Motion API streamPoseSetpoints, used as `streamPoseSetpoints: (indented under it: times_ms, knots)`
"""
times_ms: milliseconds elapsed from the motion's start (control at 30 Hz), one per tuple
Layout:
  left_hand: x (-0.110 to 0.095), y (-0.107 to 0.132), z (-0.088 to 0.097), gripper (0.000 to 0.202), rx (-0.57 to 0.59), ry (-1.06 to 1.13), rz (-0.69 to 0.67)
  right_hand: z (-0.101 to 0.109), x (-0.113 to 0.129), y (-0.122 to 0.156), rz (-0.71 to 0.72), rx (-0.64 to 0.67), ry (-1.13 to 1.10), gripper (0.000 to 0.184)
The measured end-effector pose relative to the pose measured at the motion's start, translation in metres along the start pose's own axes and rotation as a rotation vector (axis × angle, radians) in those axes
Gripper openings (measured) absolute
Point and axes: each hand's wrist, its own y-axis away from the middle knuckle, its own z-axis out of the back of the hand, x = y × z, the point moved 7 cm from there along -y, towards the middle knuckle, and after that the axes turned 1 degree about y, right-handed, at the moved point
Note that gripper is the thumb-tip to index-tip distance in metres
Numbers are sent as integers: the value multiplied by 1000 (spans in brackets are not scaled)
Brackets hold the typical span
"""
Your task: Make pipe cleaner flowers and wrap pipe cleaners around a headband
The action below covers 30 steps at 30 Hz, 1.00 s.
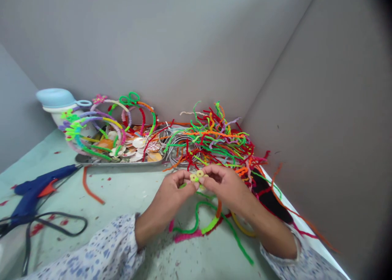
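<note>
Pinched between both hands is a small pale-yellow flower of pipe cleaner (200, 173) with rounded loops and a bright green middle. My left hand (176, 189) grips it from the left with thumb and fingertips. From the other side my right hand (225, 184) closes thumb and fingers on it. Just below lies a headband (211, 225) wrapped in orange, lime and pink, partly hidden by my right arm. A loose green pipe cleaner (241, 247) curves across it. Whether the flower is joined to the headband I cannot tell.
A metal tray (122, 163) holds shells and several wrapped headbands (92, 117). Behind my hands spreads a heap of coloured pipe cleaners (220, 143) beside wire rings (180, 149). A blue glue gun (39, 186) with its cord lies left. A blue-lidded white container (58, 104) stands behind.
</note>
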Motion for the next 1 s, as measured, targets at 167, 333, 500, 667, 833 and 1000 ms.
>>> streamPoseSetpoints:
  times_ms: [167, 333, 500, 667, 833, 1000]
  knots:
    - [-4, 3, -4, 4, 71, 89, 15, 3, 7, 3, -23, 42, -43, 13]
    - [-2, 1, -3, 5, 75, 96, 3, 3, 7, 3, -2, 77, -32, 17]
    - [-1, 1, -3, 6, 56, 106, 4, 1, -1, 2, -12, 34, 26, 15]
    - [-3, 1, -2, 5, 22, 84, -16, -2, -6, 0, 32, -2, 62, 15]
    - [-1, -1, 1, 7, -13, 43, -15, -2, -5, 1, 22, 11, 44, 15]
    - [0, -3, 3, 9, -37, -13, -41, -2, -2, 3, -40, 48, -1, 15]
